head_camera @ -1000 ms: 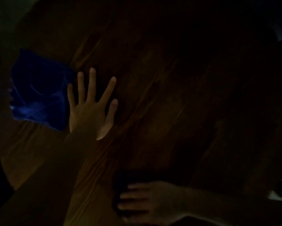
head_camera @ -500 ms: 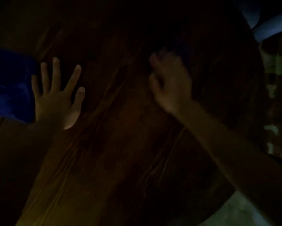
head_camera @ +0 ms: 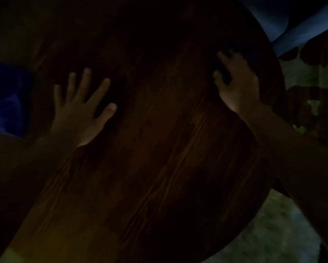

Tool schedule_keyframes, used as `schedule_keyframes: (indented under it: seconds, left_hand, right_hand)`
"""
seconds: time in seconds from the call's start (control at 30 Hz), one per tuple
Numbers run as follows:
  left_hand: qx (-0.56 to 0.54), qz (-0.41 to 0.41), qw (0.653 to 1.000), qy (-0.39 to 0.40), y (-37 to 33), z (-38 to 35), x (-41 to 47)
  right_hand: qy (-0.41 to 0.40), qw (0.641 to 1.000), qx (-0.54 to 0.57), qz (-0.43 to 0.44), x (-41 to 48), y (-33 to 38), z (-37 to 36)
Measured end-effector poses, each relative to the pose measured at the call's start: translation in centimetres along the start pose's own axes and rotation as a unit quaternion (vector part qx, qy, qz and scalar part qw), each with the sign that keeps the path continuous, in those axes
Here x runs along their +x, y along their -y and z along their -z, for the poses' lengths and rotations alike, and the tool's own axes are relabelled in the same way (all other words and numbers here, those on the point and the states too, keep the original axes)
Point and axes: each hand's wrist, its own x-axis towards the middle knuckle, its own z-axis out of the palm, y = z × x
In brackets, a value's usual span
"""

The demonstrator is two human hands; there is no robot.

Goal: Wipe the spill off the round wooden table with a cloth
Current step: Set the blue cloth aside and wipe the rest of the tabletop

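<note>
Dimly, from the head view, made out the round wooden surface point(head_camera: 159, 149) filling most of the picture. Found the left hand point(head_camera: 79, 112) lying flat on it, fingers straight and spread, holding nothing, near a blue fabric point(head_camera: 5, 103) at the left border. Found the right hand point(head_camera: 238, 88) well apart from the left, reached out near the far right rim, fingers curled downward. Took the dark patch between its thumb and forefinger for the cloth point(head_camera: 224, 72), but could not tell gripping from pressing, or cloth from mere shadow, in that light. Saw no spill anywhere: no sheen, no puddle, no wet streak on the grain, though easily hidden by such darkness. Judged the wiping under way rather than finished, with the right hand placed to work the far right edge. Could not vouch for any part as wiped or dry. Reckoned the centre and the near side unproven, perhaps left to cover before calling the job done.
</note>
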Motion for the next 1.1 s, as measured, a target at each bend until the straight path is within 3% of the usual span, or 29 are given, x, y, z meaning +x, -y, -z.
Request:
schedule_keyframes:
  seconds: [0.03, 0.1, 0.17, 0.2, 0.27, 0.3, 0.37, 0.4, 0.43, 0.47, 0.53, 0.6, 0.67, 0.73, 0.8, 0.87, 0.93, 1.0, 1.03, 1.1]
  left_hand:
    - [0.003, -0.029, 1.0, -0.012, -2.1, -0.1, 0.2]
    - [0.002, -0.059, 0.998, -0.018, -6.2, -0.9, 0.6]
    - [-0.007, -0.062, 0.998, -0.017, -9.2, -2.2, 1.0]
    - [-0.01, -0.064, 0.998, -0.016, -10.3, -2.8, 1.1]
    - [0.0, -0.067, 0.998, -0.013, -11.2, -4.0, 1.2]
    - [0.013, -0.066, 0.998, -0.012, -11.6, -4.5, 1.2]
    - [0.032, -0.057, 0.998, -0.013, -12.1, -5.0, 1.1]
    - [0.037, -0.053, 0.998, -0.015, -12.2, -5.0, 1.2]
    - [0.038, -0.049, 0.998, -0.019, -12.0, -5.0, 1.2]
    - [0.037, -0.049, 0.998, -0.023, -12.1, -5.1, 1.3]
    - [0.038, -0.049, 0.998, -0.03, -12.2, -5.2, 1.3]
    - [0.036, -0.044, 0.998, -0.031, -12.4, -5.3, 1.5]
    - [0.035, -0.043, 0.998, -0.027, -12.6, -5.2, 1.5]
    - [0.039, -0.04, 0.998, -0.025, -12.5, -5.2, 1.4]
    - [0.038, -0.041, 0.998, -0.019, -12.3, -5.2, 1.4]
    - [0.033, -0.045, 0.998, -0.014, -12.1, -5.1, 1.4]
    - [0.024, -0.051, 0.998, -0.006, -12.0, -4.9, 1.2]
    - [0.013, -0.061, 0.998, -0.002, -11.7, -4.6, 0.8]
    - [0.009, -0.068, 0.998, -0.001, -11.3, -4.5, 0.2]
    - [0.006, -0.076, 0.997, 0.001, -10.1, -4.6, -1.5]
  right_hand:
    - [-0.053, 0.996, -0.047, -0.059, 0.9, -1.3, 0.2]
    - [-0.057, 0.99, -0.114, -0.056, -0.7, -0.5, -1.6]
    - [-0.032, 0.987, -0.112, 0.108, -6.6, 0.5, -4.4]
    - [0.011, 0.968, -0.13, 0.213, -10.4, 1.3, -5.5]
    - [0.152, 0.884, -0.168, 0.409, -18.8, 2.4, -6.6]
    - [0.227, 0.813, -0.182, 0.505, -22.6, 2.4, -7.0]
    - [0.341, 0.682, -0.208, 0.612, -27.1, 1.6, -6.4]
    - [0.352, 0.651, -0.209, 0.639, -26.7, 0.9, -5.6]
    - [0.351, 0.651, -0.199, 0.643, -25.4, -0.2, -5.1]
    - [0.337, 0.676, -0.185, 0.629, -23.3, -1.4, -4.2]
    - [0.266, 0.779, -0.176, 0.54, -17.6, -4.6, -1.5]
    - [0.145, 0.902, -0.167, 0.371, -11.6, -8.0, 0.9]
    - [0.019, 0.978, -0.136, 0.158, -6.8, -10.3, 3.3]
    - [-0.056, 0.991, -0.113, -0.046, -4.5, -10.5, 3.8]
    - [-0.083, 0.984, -0.117, -0.109, -5.3, -8.8, 3.0]
    - [-0.065, 0.988, -0.124, -0.059, -9.5, -6.3, 1.0]
    - [0.041, 0.98, -0.135, 0.143, -17.1, -4.2, -1.0]
    - [0.203, 0.893, -0.169, 0.365, -24.5, -3.6, -1.5]
    - [0.262, 0.845, -0.168, 0.435, -26.7, -4.3, -1.2]
    - [0.3, 0.809, -0.146, 0.483, -27.5, -6.3, 0.1]
